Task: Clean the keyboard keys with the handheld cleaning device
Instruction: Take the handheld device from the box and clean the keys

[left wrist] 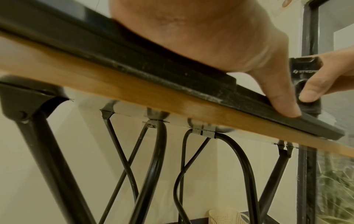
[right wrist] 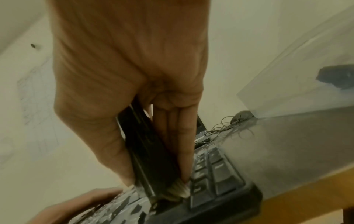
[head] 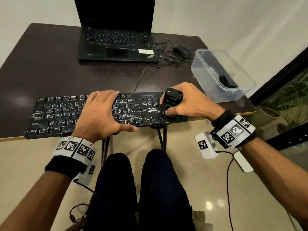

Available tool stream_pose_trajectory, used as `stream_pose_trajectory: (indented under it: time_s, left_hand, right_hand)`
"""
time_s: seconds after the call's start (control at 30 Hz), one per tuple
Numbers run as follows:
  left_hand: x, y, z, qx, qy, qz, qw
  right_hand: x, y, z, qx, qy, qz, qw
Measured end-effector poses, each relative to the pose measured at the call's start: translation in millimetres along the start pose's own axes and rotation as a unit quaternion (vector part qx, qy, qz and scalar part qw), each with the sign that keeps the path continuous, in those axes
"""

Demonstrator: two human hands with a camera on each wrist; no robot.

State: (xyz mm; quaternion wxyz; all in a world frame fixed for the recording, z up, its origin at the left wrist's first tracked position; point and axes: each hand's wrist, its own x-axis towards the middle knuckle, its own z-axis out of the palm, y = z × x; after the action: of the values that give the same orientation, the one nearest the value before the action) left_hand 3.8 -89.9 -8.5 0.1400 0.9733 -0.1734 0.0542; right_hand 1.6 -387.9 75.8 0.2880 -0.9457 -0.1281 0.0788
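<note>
A black keyboard (head: 58, 114) speckled with white dust lies along the table's near edge. My left hand (head: 100, 112) lies flat over its middle keys, fingers straight, thumb (left wrist: 281, 97) on the front rim. My right hand (head: 185, 100) grips a black handheld cleaning device (head: 171, 99) upright over the keyboard's right end. Its pale brush tip (right wrist: 178, 191) touches the keys beside the number pad (right wrist: 212, 166). The device (left wrist: 304, 71) also shows past my left thumb in the left wrist view.
An open black laptop (head: 116, 40) sits at the back of the dark table (head: 50, 64). A mouse (head: 181, 49) with tangled cable lies right of it. A clear plastic box (head: 221, 75) holding a dark item stands at the right edge.
</note>
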Motion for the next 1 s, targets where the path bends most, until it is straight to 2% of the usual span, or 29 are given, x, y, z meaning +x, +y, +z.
stream_pose_trajectory:
  time_s: [0.07, 0.17, 0.3, 0.43, 0.57, 0.7, 0.83, 0.93, 1.0]
  left_hand:
    - [0, 0, 0, 0.001, 0.000, -0.001, 1.000]
    - [0, 0, 1, 0.000, 0.002, -0.001, 1.000]
    - [1, -2, 2, 0.002, 0.003, -0.002, 1.000]
    - [1, -2, 3, 0.001, 0.002, -0.002, 1.000]
    - [1, -1, 2, 0.003, 0.000, -0.003, 1.000]
    - [0, -1, 2, -0.002, 0.004, -0.006, 1.000]
    - [0, -1, 1, 0.002, -0.001, -0.005, 1.000]
    - [1, -1, 0, 0.004, -0.001, -0.005, 1.000]
    - [1, 0, 0, 0.005, -0.002, -0.004, 1.000]
  right_hand:
    - [-3, 0, -2, 0.019, -0.004, 0.010, 1.000]
    - [-6, 0, 0, 0.037, 0.037, 0.026, 0.998]
    - [-16, 3, 5, 0.040, 0.011, 0.019, 0.999]
    - [-22, 15, 5, 0.059, 0.100, 0.060, 0.991]
    - [-28, 20, 7, 0.060, 0.091, 0.064, 0.992]
    - [-26, 24, 2, 0.057, 0.138, 0.086, 0.985]
    - [-27, 26, 2, 0.052, 0.096, 0.081, 0.991]
    - [-28, 34, -5, 0.040, 0.145, 0.097, 0.984]
    - [-31, 35, -4, 0.040, 0.128, 0.087, 0.987]
